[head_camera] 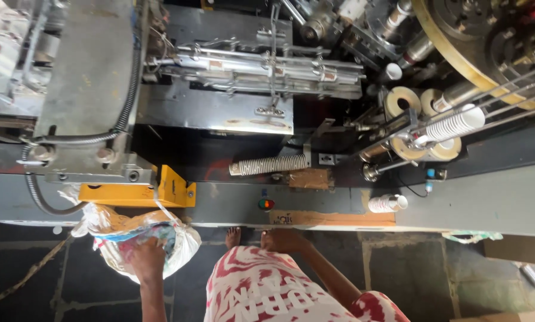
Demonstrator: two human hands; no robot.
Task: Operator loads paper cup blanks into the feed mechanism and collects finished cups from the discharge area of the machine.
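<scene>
Left hand: your left hand reaches forward from the bottom edge, arm straight, fingers curled down and clamped on the rim of the sack.
Sack: a white woven sack, mouth open, on the dark floor just below the yellow bracket of the machine.
Right hand: your right hand rests on the machine's lower edge, arm angled out from your red and white shirt; fingers look together, holding nothing.
Cups: a row of white paper cups lies on its side on the machine, well apart from both hands.
</scene>
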